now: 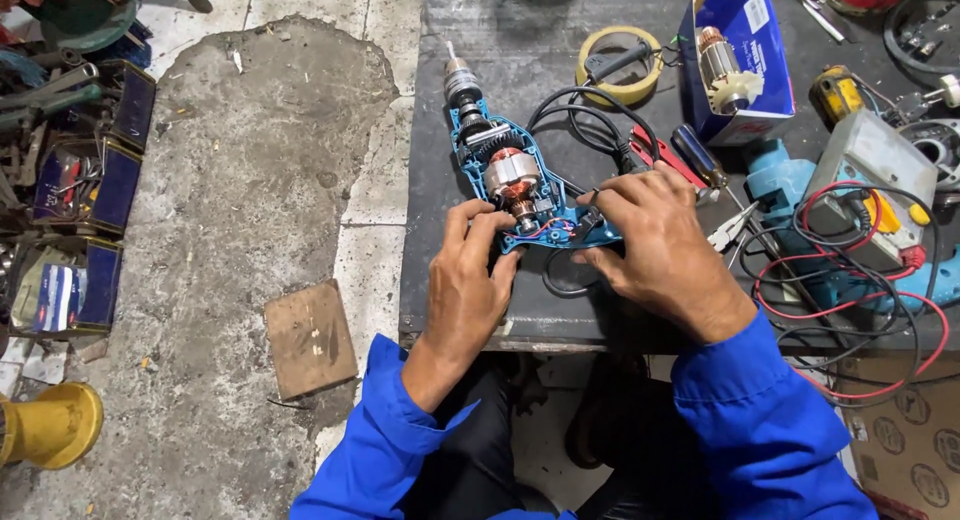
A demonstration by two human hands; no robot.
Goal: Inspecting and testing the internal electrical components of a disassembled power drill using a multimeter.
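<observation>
Resting on a dark workbench (560,320) above cracked concrete floor (250,180), both hands' grips grasping the opened drill (515,185).

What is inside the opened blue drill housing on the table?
Inside the blue drill housing: a copper-wound armature, gears and thin wires. Both hands, left hand and right hand, cover its handle end.

Even, soft daylight — sharp focus, faint shadows, slight wide-angle bending at the edges.

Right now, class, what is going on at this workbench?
A person in blue sleeves works on an opened drill lying on the dark bench. The left hand steadies its handle end; the right hand fingers the wiring there. The copper motor is exposed. A tape roll, a meter and a spare motor in a box lie nearby.
</observation>
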